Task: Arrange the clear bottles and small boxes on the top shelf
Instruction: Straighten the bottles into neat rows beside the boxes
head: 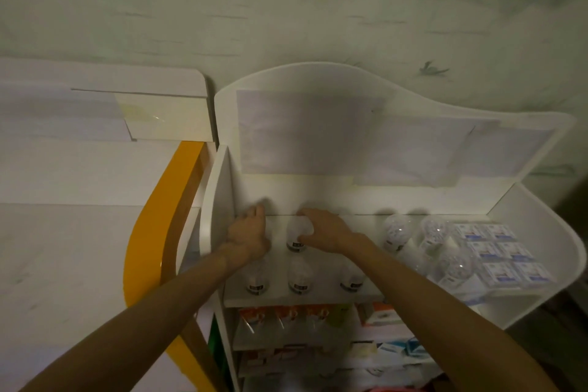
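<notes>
- Dim light; pale wall point(286, 3) with faint grey ink-wash marks.
- White shelf unit point(541, 232) with wavy back panel, against the wall.
- Just beside it on the left, a white unit with a curved yellow edge point(159, 216).

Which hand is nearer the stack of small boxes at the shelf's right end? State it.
Right. The right hand grips a clear bottle mid-shelf, well left of the small boxes; the left hand lies farther left, by the shelf's side wall.

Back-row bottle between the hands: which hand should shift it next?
Right. The right hand already curls around the back-row bottle, while the left hand sits beside the shelf's left wall, apparently off it.
</notes>
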Demonstrator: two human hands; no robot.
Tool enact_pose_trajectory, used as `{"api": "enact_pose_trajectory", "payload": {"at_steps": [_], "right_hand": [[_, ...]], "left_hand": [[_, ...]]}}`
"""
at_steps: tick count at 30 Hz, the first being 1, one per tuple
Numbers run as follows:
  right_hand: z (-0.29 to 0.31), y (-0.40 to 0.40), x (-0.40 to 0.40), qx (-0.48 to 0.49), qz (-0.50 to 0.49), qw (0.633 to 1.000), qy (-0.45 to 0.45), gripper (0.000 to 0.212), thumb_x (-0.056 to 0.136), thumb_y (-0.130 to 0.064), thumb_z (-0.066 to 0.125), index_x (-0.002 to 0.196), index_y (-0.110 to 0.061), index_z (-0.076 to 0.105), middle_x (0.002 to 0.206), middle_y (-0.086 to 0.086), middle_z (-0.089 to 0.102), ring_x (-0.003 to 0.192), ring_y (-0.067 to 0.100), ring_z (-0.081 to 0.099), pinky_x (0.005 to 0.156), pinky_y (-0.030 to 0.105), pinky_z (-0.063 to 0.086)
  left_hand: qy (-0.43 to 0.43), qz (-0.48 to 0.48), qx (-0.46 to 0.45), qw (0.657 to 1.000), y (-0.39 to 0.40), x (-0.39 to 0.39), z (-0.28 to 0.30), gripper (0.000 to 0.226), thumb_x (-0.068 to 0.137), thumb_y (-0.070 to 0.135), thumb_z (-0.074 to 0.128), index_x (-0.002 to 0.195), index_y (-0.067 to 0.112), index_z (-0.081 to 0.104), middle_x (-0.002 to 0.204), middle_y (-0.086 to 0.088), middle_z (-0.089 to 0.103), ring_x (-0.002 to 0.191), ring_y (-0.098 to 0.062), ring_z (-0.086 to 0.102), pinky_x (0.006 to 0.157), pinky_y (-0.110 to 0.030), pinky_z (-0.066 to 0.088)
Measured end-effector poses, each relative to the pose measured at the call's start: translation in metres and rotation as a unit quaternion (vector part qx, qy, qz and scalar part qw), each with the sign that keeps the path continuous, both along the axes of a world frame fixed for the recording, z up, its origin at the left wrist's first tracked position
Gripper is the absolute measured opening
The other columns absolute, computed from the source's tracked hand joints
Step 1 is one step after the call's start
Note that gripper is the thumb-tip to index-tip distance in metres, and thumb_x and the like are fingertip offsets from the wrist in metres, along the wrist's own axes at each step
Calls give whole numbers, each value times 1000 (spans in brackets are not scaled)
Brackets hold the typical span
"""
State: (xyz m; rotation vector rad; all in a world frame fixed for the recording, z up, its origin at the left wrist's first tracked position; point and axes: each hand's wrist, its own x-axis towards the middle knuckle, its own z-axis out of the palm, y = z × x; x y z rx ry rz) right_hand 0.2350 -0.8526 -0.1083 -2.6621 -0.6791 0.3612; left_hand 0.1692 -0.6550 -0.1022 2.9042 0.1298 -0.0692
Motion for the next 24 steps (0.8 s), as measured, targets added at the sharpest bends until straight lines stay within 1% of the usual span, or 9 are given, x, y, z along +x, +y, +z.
{"api": "enact_pose_trajectory", "payload": {"at_steps": [2,4,7,9,12,14,17,20,24], "right_hand": [[3,-4,-4,19,-3,1000,-14,70,86,-45,67,147,-27,38,152,-4,39,136,18,40,111,35,35],[5,-10,-9,63,-25,996,-57,57,88,-45,64,141,-28,48,147,-6,44,132,15,43,109,31,37],[8,-27,-14,83,-44,985,-141,41,92,-37,61,131,-26,57,140,-5,51,127,15,46,100,28,40],[9,-42,-15,85,-59,982,-158,40,92,-31,61,131,-23,56,140,-2,51,128,17,44,98,29,41],[11,-66,-16,94,-105,981,-134,49,90,-24,63,137,-17,52,144,4,48,133,23,39,106,31,37],[11,-81,-15,72,-125,984,-104,56,89,-25,65,141,-15,47,146,6,45,133,26,38,108,33,35],[7,-97,-13,52,-139,987,-68,63,87,-29,68,144,-16,43,147,6,44,132,26,43,109,35,38],[3,-107,-13,50,-135,988,-52,66,88,-27,69,146,-15,41,147,6,44,132,25,45,108,32,36],[-3,-112,-10,23,-87,994,-65,69,86,-28,71,147,-20,40,148,3,41,132,24,44,109,35,38]], "left_hand": [[-32,-19,-22,999,2,-3,1,86,89,35,63,155,11,13,159,-9,23,142,-29,31,111,-41,36],[-53,-48,-27,997,3,-7,4,84,89,37,61,156,13,15,161,-9,20,145,-28,24,116,-40,29],[-69,-83,-43,993,-5,-9,9,73,90,38,61,152,15,29,159,-7,25,143,-26,29,115,-37,32],[-76,-106,-48,990,-15,-8,13,65,91,38,61,148,16,37,157,-6,30,140,-25,34,112,-34,33],[-78,-128,-69,986,-35,-2,17,58,92,37,60,144,18,43,153,-4,35,136,-23,40,109,-33,36],[-71,-137,-83,985,-50,2,19,57,92,36,60,143,17,45,151,-3,38,133,-24,42,108,-33,38],[-64,-151,-86,983,-73,7,22,52,91,35,61,139,16,49,145,-4,45,128,-24,47,105,-36,41],[-63,-162,-60,983,-95,13,23,53,88,35,61,136,17,51,140,-5,50,125,-26,50,106,-36,38],[-44,-161,-31,986,-109,17,19,58,85,35,61,139,20,49,143,-4,48,128,-26,46,109,-36,32]]}}
